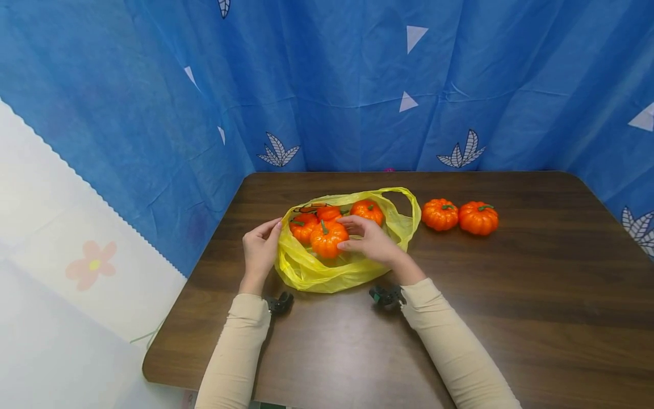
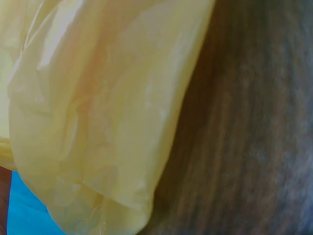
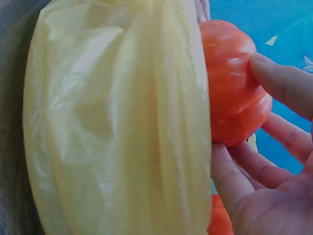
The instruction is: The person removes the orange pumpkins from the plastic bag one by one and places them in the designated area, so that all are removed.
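Observation:
A yellow plastic bag [image 1: 327,278] lies spread with its mouth up, and several small orange pumpkins are in it. My right hand [image 1: 369,241] holds one ribbed pumpkin [image 1: 328,240] with a green stem at the bag's mouth. In the right wrist view the thumb and fingers curl round that pumpkin [image 3: 232,83], whose lower part is behind the bag's side. At the bag's left rim, my left hand [image 1: 260,250] pinches the plastic between thumb and fingers. Only the bag's side [image 2: 107,112] fills the left wrist view; the left fingers do not show there.
Two more pumpkins, one on the left [image 1: 440,214] and one on the right [image 1: 478,218], sit side by side right of the bag on the brown wooden table [image 1: 536,284]. A blue patterned curtain [image 1: 347,85] hangs behind the table's back edge.

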Demonstrator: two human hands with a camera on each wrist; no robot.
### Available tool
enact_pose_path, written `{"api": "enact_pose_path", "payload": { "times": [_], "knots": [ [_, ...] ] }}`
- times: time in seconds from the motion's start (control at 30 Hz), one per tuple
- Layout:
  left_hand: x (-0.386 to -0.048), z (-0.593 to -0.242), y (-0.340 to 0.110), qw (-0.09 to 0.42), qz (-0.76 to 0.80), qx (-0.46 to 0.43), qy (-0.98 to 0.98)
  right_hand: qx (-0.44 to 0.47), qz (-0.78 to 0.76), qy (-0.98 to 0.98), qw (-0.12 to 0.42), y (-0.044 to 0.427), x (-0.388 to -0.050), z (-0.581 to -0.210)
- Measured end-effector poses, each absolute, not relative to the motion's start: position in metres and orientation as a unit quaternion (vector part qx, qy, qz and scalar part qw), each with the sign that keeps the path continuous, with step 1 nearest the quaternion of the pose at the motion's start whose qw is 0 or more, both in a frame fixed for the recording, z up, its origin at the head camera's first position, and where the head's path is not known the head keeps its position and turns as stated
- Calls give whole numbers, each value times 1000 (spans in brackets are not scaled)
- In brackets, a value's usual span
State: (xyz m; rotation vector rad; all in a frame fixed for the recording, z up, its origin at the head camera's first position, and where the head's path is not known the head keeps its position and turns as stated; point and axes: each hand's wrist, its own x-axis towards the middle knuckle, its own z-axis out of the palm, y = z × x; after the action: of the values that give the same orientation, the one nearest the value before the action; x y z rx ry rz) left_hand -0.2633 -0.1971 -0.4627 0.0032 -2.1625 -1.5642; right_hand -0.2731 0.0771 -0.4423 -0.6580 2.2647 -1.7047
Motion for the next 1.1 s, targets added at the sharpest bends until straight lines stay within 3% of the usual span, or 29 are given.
{"api": "enact_pose_path", "payload": {
  "times": [1.1],
  "knots": [
    [-263,-464,-198,237,-558,-5,-795,-205,-620,750,108,91,-270,-420]
  ]
}}
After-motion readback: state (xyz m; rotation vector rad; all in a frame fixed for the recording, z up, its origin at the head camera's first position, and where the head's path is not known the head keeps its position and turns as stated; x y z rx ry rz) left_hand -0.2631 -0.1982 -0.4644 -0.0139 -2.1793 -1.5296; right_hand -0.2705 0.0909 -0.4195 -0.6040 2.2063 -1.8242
